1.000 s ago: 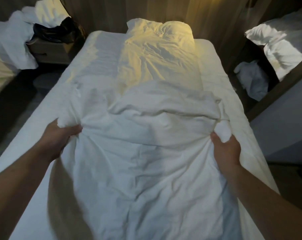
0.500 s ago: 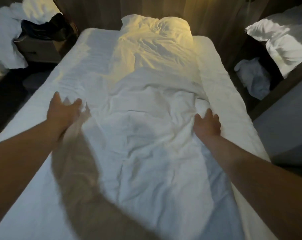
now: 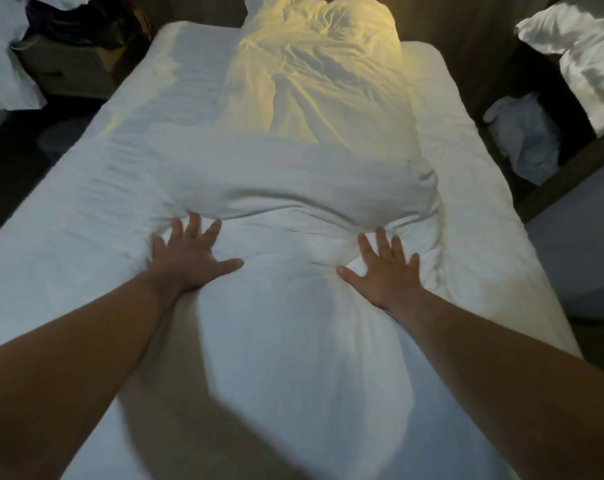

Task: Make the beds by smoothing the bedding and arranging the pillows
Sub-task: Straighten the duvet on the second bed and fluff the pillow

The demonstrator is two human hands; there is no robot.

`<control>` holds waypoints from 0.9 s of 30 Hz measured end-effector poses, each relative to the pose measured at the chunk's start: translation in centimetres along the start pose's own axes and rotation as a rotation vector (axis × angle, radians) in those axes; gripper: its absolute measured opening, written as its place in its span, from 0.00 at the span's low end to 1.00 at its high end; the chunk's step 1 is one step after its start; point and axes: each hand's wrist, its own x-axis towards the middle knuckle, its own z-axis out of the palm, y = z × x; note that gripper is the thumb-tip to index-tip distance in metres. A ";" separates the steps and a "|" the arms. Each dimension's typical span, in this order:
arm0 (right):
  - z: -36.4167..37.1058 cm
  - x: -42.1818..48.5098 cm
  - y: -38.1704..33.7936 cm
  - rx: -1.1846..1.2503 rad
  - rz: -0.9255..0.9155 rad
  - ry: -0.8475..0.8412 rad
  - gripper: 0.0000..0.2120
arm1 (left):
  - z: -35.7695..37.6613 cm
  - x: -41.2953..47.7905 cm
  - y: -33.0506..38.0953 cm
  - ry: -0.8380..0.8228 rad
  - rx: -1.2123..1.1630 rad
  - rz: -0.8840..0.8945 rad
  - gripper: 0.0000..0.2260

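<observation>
Leans over a white duvet [image 3: 293, 323] heaped lengthwise down the middle of the bed [image 3: 79, 237], from the near edge up toward the head edge. Presses the left hand [image 3: 189, 259] flat on the duvet's left side, fingers straight and spread, thumb pointing inward. Presses the right hand [image 3: 385, 271] flat on its right side in the same way, fingers splayed, gripping nothing. Sets the fingertips of both hands against a thick fold [image 3: 293, 199] rising crosswise roughly halfway along the bed. Leaves bare sheet along both long edges of the bed. Faces a wrinkled pillow [image 3: 321, 22] at the head edge, lit yellow, with the duvet's far part creased just before it. Casts a blurred dark arm shadow over the near left part of the bedding. Has a bedside cabinet [image 3: 65, 74] off the far left corner, with dark items [image 3: 86, 19] on top and white linen [image 3: 2, 64] beside it. Has a crumpled white cloth [image 3: 525, 136] in the gap off the right edge, and beyond it a second bed with white bedding [image 3: 577, 53].
</observation>
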 end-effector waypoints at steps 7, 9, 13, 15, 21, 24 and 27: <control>-1.2 -1.9 -1.7 -0.080 0.036 -0.090 0.41 | -3.3 -5.2 0.2 0.014 -0.230 0.024 0.38; -1.2 -5.4 -2.5 -0.030 0.017 0.004 0.38 | -4.0 -10.5 0.0 0.020 -0.527 -0.007 0.35; -0.3 -15.0 -4.4 0.017 -0.027 0.031 0.29 | -4.5 -23.1 -1.6 0.005 -0.638 0.033 0.31; 0.2 -20.6 -6.2 0.179 -0.017 -0.085 0.29 | -3.9 -28.5 -3.0 -0.073 -0.598 0.067 0.28; -1.7 -36.0 -9.4 0.285 -0.063 -0.264 0.26 | -3.0 -41.8 -8.8 -0.151 -0.698 -0.086 0.19; -2.7 -43.5 -10.5 0.380 -0.024 -0.303 0.21 | -3.4 -47.3 -10.9 -0.155 -0.784 -0.115 0.19; -2.6 -51.0 -11.3 0.402 0.003 -0.315 0.20 | -3.5 -53.1 -12.2 -0.173 -0.812 -0.079 0.18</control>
